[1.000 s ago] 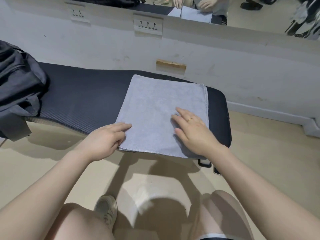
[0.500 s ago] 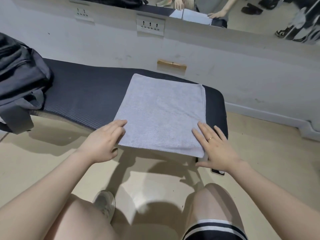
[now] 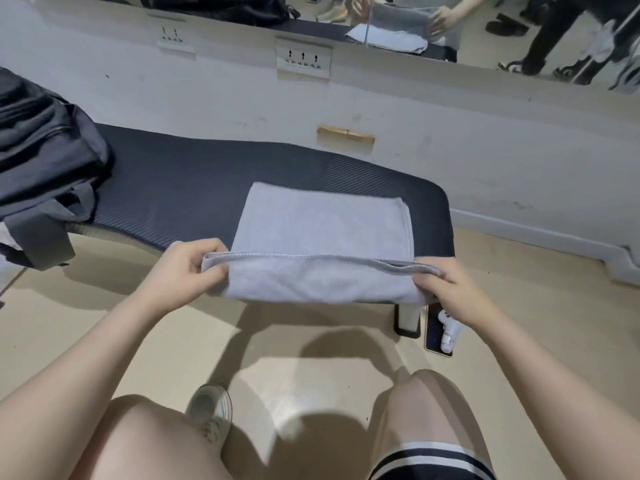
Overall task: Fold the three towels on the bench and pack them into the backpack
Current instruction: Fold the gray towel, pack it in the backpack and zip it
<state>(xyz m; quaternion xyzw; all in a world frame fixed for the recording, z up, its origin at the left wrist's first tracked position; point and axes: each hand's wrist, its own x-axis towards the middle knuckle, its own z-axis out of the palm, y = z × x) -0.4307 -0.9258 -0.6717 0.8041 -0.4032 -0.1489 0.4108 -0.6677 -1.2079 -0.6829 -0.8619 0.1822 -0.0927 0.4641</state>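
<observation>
Head view, single frame. A grey towel (image 3: 322,230) lay on the right part of the dark padded desk (image 3: 180,188), its far portion flat on the ribbed pad and its near portion raised off the front edge.

Left hand (image 3: 180,271): grip closed on the towel's near left corner, thumb on top, fingers curled under the hem. Right hand (image 3: 446,289): grip closed on the near right corner, fingers curled over the doubled edge. Between the two hands the stitched hem ran roughly level, pulled fairly taut, with the cloth below it hanging in front of the desk edge. At the right corner two layers of hem were visible, slightly apart.

A dark backpack (image 3: 45,168) sat on the left end of the desk, well apart from the towel, one strap hanging over the front edge. Whether it was open could not be told.

Only one towel was seen on the desk.

On the floor just beside the desk leg (image 3: 408,315), under the right hand, lay a phone (image 3: 434,336) with a small white object on it. A wall socket (image 3: 303,58) was mounted on the white wall behind. A shoe (image 3: 209,414) showed between the person's knees.
</observation>
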